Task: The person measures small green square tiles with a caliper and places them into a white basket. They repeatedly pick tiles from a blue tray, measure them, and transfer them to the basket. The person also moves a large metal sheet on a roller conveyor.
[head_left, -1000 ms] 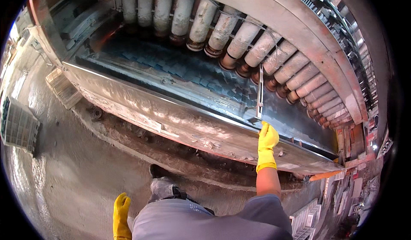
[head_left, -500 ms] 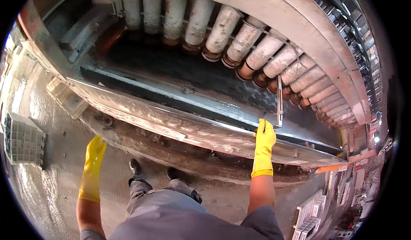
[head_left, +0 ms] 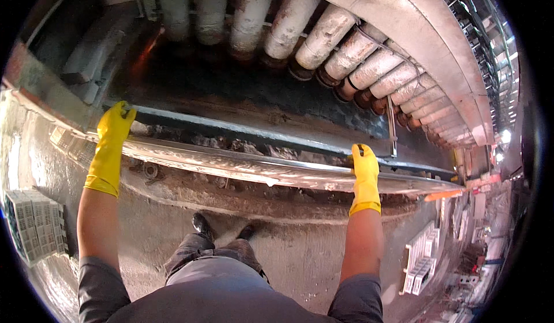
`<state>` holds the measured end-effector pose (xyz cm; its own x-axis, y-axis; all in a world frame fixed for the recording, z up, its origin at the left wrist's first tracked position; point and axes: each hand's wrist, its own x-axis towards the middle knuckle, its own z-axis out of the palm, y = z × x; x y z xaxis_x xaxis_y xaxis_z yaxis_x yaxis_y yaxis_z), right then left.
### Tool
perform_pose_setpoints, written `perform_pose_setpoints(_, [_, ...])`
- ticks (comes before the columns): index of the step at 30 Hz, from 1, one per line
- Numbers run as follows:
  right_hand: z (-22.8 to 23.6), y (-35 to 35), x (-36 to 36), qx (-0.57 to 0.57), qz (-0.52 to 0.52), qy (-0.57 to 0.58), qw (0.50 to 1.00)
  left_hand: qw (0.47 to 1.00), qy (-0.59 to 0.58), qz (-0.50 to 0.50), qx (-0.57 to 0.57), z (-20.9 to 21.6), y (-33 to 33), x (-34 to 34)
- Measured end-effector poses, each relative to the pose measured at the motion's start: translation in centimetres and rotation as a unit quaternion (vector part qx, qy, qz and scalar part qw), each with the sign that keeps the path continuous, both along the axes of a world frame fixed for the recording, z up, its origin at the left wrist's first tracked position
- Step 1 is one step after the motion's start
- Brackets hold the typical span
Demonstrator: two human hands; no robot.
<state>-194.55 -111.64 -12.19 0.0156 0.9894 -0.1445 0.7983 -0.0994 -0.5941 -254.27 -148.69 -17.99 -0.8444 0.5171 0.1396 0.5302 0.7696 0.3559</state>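
Both my hands wear yellow rubber gloves. My right hand is closed over the upper edge of a long metal panel that runs along the front of a large machine. At the far left end of a pale rail, my left hand has its fingers curled together; what they grip, if anything, is hidden. The panel stands apart from the rail, and dark rubble shows in the gap between them. A thin upright metal bracket rises just beyond my right hand.
A row of stained, pale cylinders hangs over a dark bed, with an orange glow at its left. Stacked white crates stand on the floor at left; more white racks lie at right. My shoes are near a low rough kerb.
My left hand has risen from the low left to the rail's left end. The panel has shifted outward from the rail, widening the gap. My right hand stays at the panel, slightly higher.
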Motion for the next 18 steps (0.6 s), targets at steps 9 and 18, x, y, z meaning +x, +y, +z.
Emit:
perform_pose_setpoints(9, [3.3,3.9,-3.6,-0.04,-0.002,-0.199,0.979,0.998,-0.006,0.015,-0.059,0.2,4.3,-5.5])
perform_pose_setpoints(18, [2.1,7.5,-5.0,-0.064,-0.025,-0.163,0.984,0.993,0.029,0.039,-0.108,1.7,6.2,-8.5])
